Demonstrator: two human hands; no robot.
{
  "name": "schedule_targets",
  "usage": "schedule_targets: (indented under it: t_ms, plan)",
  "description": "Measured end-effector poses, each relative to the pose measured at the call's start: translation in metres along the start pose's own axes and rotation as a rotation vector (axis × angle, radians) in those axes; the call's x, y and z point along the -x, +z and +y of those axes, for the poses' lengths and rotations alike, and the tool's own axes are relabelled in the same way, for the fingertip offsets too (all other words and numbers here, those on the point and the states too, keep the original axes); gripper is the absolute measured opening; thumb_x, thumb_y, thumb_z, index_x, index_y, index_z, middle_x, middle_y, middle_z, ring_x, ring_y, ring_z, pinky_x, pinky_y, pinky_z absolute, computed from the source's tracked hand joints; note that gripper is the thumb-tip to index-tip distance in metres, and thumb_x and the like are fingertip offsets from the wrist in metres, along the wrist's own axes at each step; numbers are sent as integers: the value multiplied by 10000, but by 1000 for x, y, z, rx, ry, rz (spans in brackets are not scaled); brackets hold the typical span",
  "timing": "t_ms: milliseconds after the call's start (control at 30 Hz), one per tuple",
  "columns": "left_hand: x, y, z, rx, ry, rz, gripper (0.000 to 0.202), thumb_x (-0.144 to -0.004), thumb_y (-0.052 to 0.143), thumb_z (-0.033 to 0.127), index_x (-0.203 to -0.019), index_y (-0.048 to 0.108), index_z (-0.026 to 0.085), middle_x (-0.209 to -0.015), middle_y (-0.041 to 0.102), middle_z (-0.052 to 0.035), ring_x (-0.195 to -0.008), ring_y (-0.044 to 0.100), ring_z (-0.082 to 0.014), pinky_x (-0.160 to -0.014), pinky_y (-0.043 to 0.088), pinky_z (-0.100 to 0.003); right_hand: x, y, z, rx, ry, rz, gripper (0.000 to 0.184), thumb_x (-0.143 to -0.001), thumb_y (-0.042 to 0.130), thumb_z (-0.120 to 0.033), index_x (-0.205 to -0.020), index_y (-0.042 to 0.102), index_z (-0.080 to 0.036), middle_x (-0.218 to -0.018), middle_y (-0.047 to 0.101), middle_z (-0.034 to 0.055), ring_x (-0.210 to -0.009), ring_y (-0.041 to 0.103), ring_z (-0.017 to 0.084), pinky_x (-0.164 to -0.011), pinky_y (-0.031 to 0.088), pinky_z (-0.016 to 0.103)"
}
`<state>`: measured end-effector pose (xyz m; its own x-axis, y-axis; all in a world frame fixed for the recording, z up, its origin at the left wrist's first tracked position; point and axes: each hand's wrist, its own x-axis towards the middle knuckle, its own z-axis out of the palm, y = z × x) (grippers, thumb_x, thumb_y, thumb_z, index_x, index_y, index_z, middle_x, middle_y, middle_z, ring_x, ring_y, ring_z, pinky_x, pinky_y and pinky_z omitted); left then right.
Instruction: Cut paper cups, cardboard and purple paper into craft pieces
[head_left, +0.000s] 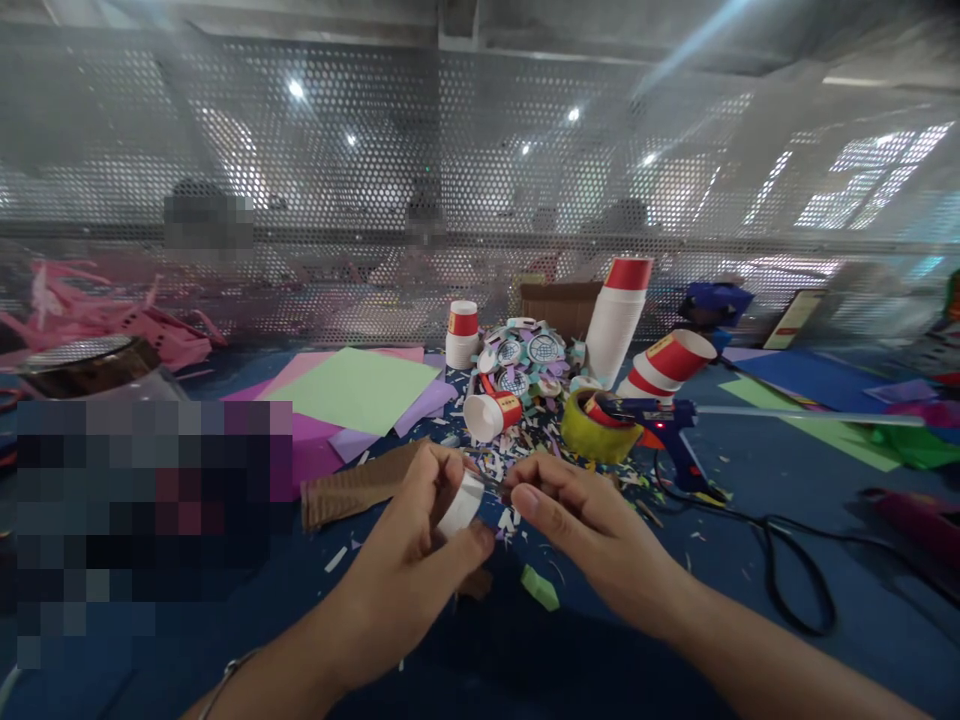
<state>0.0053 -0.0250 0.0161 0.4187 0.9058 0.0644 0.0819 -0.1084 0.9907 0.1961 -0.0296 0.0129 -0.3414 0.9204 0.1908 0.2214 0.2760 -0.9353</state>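
Observation:
My left hand (420, 555) is closed around a small white paper cup (460, 503), thumb under its rim. Close to the right of it, my right hand (581, 515) has its fingers curled toward the cup's mouth in a pinch; whatever it holds is too small to make out. Both hands hover over a blue table (750, 600) strewn with paper scraps. A strip of brown corrugated cardboard (352, 490) lies just left of my left hand. A green paper scrap (541, 588) lies below the hands.
A blue glue gun (667, 425) with a black cord (795, 570) lies to the right. Behind the hands lie a yellow tape roll (589, 428), a tipped cup (491, 415), stacked red-and-white cups (621, 315), paper discs (525, 355) and coloured paper sheets (360, 390). A perforated metal screen (480, 180) closes the back.

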Motion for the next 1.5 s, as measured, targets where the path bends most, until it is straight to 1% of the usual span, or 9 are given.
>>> schedule_targets:
  t_ms: [67, 133, 300, 467, 633, 800, 1000, 1300, 1500]
  plan:
    - [-1, -3, -2, -132, 43, 84, 197, -870, 540, 281, -917, 351, 251, -1112, 455, -27, -770, 467, -128, -609, 430, -270, 0, -1, 0, 2, 8, 0, 336, -971, 467, -490, -829, 523, -191, -671, 401, -52, -585, 350, 97, -526, 261, 250]
    - [-3, -4, -3, -214, 85, 170, 199, -877, 533, 264, -950, 348, 259, -1171, 453, -37, -865, 487, -153, -687, 445, -297, 0, -1, -1, 26, 7, -2, 351, -974, 453, -497, -814, 516, -191, -672, 406, -48, -589, 356, 99, -526, 262, 251]
    - [-5, -5, -4, -256, 187, 321, 279, -834, 540, 179, -968, 313, 269, -1056, 442, -15, -921, 479, -167, -776, 432, -328, 1, -1, -4, 75, 18, -38, 349, -971, 459, -496, -831, 540, -186, -676, 417, -42, -608, 374, 102, -540, 278, 250]
    - [-7, -3, -8, -233, 239, 286, 342, -755, 531, 99, -950, 298, 255, -1055, 414, -29, -988, 465, -176, -866, 410, -366, 4, 2, -3, 43, 73, -99, 351, -954, 481, -521, -850, 533, -190, -670, 410, -46, -583, 360, 97, -514, 262, 252]
    - [-6, -1, -8, -233, 232, 268, 404, -687, 509, 30, -957, 303, 248, -1066, 417, -37, -1019, 459, -184, -896, 393, -373, 4, 3, -3, 87, 52, -114, 344, -959, 478, -499, -817, 527, -190, -669, 422, -42, -583, 352, 98, -510, 259, 258]
    - [-4, -1, -4, -283, 208, 250, 380, -705, 494, 16, -944, 305, 244, -1025, 435, -30, -936, 468, -175, -847, 398, -353, 2, 3, -5, 122, 51, -107, 336, -968, 461, -482, -802, 517, -195, -660, 413, -42, -583, 356, 103, -522, 269, 266]
    - [-3, -1, -3, -340, 214, 246, 398, -698, 473, -4, -941, 297, 257, -1040, 424, -19, -972, 447, -182, -843, 371, -338, 3, 4, -3, 166, 13, -84, 335, -966, 463, -469, -767, 503, -202, -659, 425, -35, -595, 377, 114, -534, 281, 271]
    - [0, -1, -4, -323, 230, 192, 410, -702, 461, -12, -946, 287, 267, -1050, 409, -16, -976, 436, -189, -836, 374, -345, 4, 2, -6, 166, 16, -107, 344, -965, 457, -472, -750, 484, -205, -662, 415, -33, -608, 370, 121, -541, 283, 265]
    - [-2, -1, -6, -368, 270, 212, 451, -665, 448, -38, -957, 297, 270, -1059, 403, -16, -1004, 446, -190, -879, 376, -358, 6, 3, -7, 168, 3, -99, 328, -968, 464, -457, -762, 499, -204, -659, 427, -35, -601, 373, 115, -540, 289, 263]
